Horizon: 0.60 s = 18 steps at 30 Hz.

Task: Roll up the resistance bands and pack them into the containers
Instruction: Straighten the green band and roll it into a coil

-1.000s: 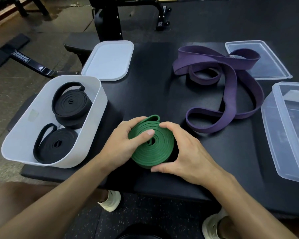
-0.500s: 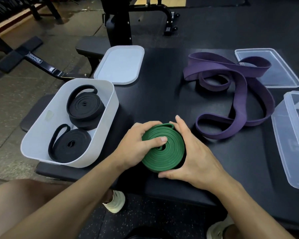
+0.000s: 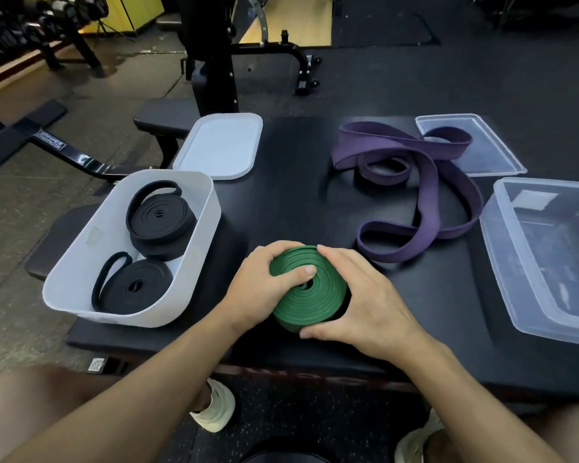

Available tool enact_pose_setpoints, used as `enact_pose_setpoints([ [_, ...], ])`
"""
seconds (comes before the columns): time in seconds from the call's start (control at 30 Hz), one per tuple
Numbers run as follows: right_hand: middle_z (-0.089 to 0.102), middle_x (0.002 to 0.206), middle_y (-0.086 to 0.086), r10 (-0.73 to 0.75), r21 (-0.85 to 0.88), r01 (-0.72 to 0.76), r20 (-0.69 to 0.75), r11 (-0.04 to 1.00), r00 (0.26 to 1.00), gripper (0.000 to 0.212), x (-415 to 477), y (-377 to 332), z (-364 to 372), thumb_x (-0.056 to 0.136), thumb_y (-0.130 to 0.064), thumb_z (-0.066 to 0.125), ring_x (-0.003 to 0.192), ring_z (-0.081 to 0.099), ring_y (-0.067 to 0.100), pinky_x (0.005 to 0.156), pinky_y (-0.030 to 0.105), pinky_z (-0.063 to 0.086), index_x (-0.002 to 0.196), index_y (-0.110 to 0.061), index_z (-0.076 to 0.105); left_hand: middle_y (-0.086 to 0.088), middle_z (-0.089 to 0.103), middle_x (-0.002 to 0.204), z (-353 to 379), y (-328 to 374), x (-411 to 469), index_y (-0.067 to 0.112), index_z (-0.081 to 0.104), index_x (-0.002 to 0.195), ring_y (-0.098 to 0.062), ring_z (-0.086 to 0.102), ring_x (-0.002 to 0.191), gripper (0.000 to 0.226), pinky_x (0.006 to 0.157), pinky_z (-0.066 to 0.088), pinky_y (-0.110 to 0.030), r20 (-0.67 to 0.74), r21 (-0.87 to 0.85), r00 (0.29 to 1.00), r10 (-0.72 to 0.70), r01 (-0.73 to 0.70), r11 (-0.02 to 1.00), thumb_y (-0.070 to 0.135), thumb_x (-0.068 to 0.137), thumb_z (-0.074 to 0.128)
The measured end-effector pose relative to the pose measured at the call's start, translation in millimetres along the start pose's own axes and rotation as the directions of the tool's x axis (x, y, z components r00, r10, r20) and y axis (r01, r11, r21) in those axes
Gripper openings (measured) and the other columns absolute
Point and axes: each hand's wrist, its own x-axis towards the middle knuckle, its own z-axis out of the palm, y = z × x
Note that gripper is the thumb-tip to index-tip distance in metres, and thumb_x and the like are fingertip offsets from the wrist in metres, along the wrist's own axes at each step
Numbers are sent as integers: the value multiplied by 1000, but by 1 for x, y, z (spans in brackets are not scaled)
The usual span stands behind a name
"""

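Green band, rolled into a coil, sits on the black table near its front edge. Left hand curls round the coil's left side, thumb pressed near its centre; right hand wraps the right side. White tub, left, holds two rolled black bands. Purple band lies unrolled beside a clear tub.

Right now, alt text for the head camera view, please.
The left hand and right hand grip a rolled green resistance band on a black padded surface. To the left, a white plastic tub holds two rolled black bands; to the right lie a loose purple band and a clear plastic container.
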Motion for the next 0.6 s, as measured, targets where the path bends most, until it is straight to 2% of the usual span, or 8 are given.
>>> enact_pose_setpoints([
  [0.13,35,146,-36,17,-23,-18,-49,1000,999,119,-17,-11,-16,51,-73,84,134,33,-17,112,14,31,154,-36,37,6,78,109,10,19,-11,23,75,115,-13,72,106,35,98,55,-37,0,-115,999,49,-48,992,35,83,77],
  [0.27,43,146,-31,34,-32,-38,-141,999,989,118,-31,-21,-42,48,-76,80,138,39,-8,115,26,37,153,-35,43,7,78,111,19,47,-12,20,75,118,-10,72,108,37,98,56,-34,-49,-182,993,108,-115,977,30,83,75],
  [0.4,46,143,-32,21,-41,-31,-208,999,978,118,-47,-21,-82,48,-76,81,135,42,-12,112,9,30,151,-32,46,12,75,119,39,77,-10,27,71,128,-7,69,115,47,106,53,-39,-19,-173,982,186,-186,967,31,81,75],
  [0.53,51,140,-29,52,-75,-74,-255,994,966,117,-64,-14,-127,45,-77,80,130,45,-13,106,4,29,149,-34,48,15,70,127,66,109,-8,28,62,139,-1,65,118,56,107,51,-32,71,-143,959,275,-263,954,28,85,77],
  [0.6,54,138,-27,70,-85,-97,-277,992,958,117,-73,-9,-150,45,-78,82,129,46,-12,106,5,31,148,-36,48,16,69,128,82,125,-3,30,60,140,-2,64,119,59,107,51,-33,116,-146,944,309,-291,945,30,84,77],
])
